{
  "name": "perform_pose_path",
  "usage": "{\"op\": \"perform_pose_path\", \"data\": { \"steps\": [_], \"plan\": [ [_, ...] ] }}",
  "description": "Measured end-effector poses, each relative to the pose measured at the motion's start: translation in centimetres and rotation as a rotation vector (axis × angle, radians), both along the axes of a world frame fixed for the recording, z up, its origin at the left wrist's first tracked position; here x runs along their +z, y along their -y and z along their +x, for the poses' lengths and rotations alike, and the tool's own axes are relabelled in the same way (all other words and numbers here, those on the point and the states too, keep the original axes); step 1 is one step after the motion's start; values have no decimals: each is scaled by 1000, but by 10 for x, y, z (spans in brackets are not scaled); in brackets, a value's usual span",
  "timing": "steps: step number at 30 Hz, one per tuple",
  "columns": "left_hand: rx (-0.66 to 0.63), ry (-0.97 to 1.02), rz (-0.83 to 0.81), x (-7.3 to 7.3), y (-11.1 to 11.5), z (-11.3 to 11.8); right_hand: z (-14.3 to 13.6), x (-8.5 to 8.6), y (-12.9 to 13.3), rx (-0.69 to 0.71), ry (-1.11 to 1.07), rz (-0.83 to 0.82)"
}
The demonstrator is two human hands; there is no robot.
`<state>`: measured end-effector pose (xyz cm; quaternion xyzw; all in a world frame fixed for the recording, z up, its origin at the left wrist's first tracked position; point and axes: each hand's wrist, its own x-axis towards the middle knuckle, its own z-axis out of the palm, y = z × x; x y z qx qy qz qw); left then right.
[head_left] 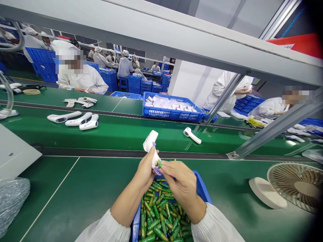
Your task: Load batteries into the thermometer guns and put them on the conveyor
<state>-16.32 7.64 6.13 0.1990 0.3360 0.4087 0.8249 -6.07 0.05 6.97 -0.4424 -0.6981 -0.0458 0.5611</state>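
My left hand (145, 169) is closed around the handle of a white infrared thermometer (150, 140), its head pointing up and away from me. The lower end of the handle stands open, with a purple flap (157, 171) at the tip. At that opening my right hand (181, 178) pinches a green battery (159, 163), partly hidden by the fingers. Whether the battery sits inside the handle I cannot tell. Beneath both hands is a blue bin (204, 188) heaped with loose green and gold batteries (164, 215).
Several white thermometers (88, 121) lie on the green conveyor (121, 132), with another thermometer (192, 135) to the right. A blue basket (174, 112) stands beyond. A fan (295, 185) is at right, bubble wrap (13, 201) at left. A metal post (272, 124) slants at right. Co-workers sit across.
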Motion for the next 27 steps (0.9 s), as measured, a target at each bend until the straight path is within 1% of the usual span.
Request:
{"op": "perform_pose_path", "data": {
  "steps": [2,4,5,8,10,13,16,19,22,24,26,27],
  "plan": [
    [-43,36,-2,1,1,-1,0,3,2,25,41,-112],
    [-91,54,7,1,0,-1,0,5,4,56,10,-214],
    [-99,50,7,0,0,-1,-1,5,4,72,-8,-237],
    [-94,35,11,-2,0,-1,-2,0,0,78,-29,-207],
    [-128,41,34,-3,1,-1,-2,-5,-5,52,-91,-192],
    [-184,36,76,-3,4,0,-1,-12,-11,83,-245,-247],
    [-170,17,94,-1,6,1,-1,-18,-14,142,-371,-306],
    [-148,6,92,0,9,2,-4,-21,-13,156,-428,-330],
    [-148,7,77,3,13,2,-6,-23,-10,123,-372,-299],
    [-188,7,88,5,12,3,-6,-24,-10,61,-297,-267],
    [-249,-27,132,7,1,4,-4,-25,-9,-23,-253,-238],
    [-263,-77,164,7,-9,5,-3,-25,-9,-67,-258,-225]
  ]
}}
